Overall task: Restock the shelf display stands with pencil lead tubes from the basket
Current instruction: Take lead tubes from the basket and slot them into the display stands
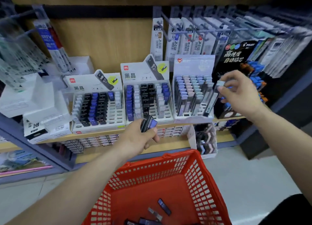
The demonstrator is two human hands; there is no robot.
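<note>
- My right hand [239,93] has its grip pinched on the cap of one grey-capped tube [213,98]. The tube hangs tilted over the rightmost column of the pastel stand [194,65], towards the right end of the shelf [172,125].
- My left hand [140,138] has its grip curled round a bundle of dark and blue tubes [149,123], just off the shelf's front edge, below the middle stand [146,76].
- Step in hand, as I judge it: seating this single tube.
- The next move calls for lining its lower end up with a free slot, then lowering it straight.
- The red basket [195,177] sits below, and a few loose tubes [164,206] lie on its bottom.
</note>
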